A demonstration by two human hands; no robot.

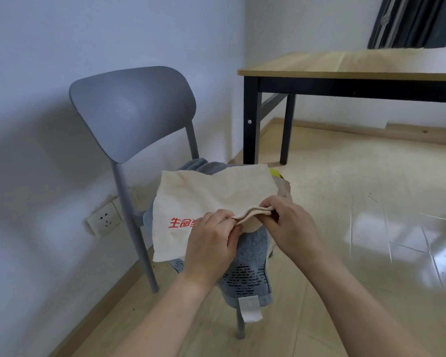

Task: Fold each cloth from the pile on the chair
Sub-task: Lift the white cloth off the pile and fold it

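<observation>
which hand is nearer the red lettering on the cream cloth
Left. The left hand pinches the cream cloth edge right beside the red lettering, partly covering it. The right hand grips the same edge farther right, away from the print.

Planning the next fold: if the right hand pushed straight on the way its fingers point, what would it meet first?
The right hand points left, pinching the cream cloth edge. Going straight on, it would probably meet the left hand first, gripping the same edge close by. Depth is unclear from this single view.
</observation>
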